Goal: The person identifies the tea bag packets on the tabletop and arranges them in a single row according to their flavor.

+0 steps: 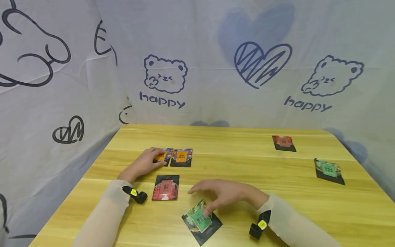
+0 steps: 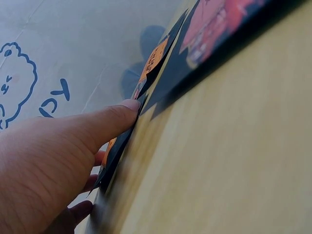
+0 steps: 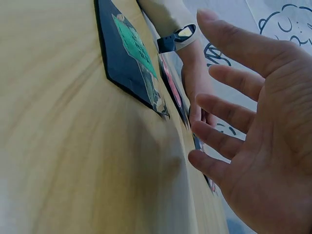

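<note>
My left hand [image 1: 145, 164] rests on an orange-labelled packet [image 1: 161, 157] at the left of the table, its fingers across the top and its thumb near the lower edge. The left wrist view shows the straight thumb [image 2: 114, 119] against that packet [image 2: 111, 146]. A second orange-labelled packet [image 1: 181, 157] lies flat just right of it. My right hand [image 1: 226, 193] hovers with spread, relaxed fingers over a green-labelled packet [image 1: 200, 223], which lies turned at an angle. In the right wrist view, the hand [image 3: 263, 131] holds nothing.
Between my hands lies a red-labelled packet [image 1: 165, 188]. Another red-labelled packet [image 1: 284, 143] is at the back right, and a second green-labelled packet [image 1: 328, 170] lies near the right edge. A printed cloth [image 1: 203, 85] hangs behind the wooden table [image 1: 247, 154].
</note>
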Demonstrator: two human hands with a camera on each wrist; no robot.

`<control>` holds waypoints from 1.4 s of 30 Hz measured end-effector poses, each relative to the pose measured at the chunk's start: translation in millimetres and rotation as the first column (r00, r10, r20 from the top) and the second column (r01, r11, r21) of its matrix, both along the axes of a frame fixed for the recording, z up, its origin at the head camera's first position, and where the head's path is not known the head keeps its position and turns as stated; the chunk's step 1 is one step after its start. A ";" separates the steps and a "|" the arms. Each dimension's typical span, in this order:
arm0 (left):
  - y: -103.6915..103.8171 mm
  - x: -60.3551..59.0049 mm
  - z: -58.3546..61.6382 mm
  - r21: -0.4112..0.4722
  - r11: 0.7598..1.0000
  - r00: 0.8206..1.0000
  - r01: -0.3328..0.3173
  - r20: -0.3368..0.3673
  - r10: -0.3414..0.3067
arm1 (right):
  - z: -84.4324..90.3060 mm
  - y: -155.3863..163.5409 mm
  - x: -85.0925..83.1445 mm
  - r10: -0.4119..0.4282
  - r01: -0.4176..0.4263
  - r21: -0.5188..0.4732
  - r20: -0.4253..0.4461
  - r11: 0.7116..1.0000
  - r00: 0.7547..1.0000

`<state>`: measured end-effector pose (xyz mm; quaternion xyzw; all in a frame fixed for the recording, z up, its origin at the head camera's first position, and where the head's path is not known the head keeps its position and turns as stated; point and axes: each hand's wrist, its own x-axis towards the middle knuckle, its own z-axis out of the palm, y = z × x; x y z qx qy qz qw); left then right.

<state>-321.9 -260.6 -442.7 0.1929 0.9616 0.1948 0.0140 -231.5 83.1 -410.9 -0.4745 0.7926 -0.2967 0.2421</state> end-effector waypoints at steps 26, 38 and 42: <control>0.4 1.2 1.4 0.026 1.000 1.000 0.003 0.000 -0.003 | -10.6 -1.9 15.4 0.176 -0.177 -0.066 -0.011 0.982 0.984; -0.4 -4.6 -3.3 0.030 1.000 1.000 0.008 -0.011 -0.008 | -11.9 -3.8 21.5 0.225 -0.227 0.016 -0.193 0.974 0.955; -0.4 -4.7 -4.4 0.032 0.999 1.000 0.003 -0.004 -0.002 | -14.1 -3.1 21.6 0.243 -0.242 0.032 -0.240 0.970 0.940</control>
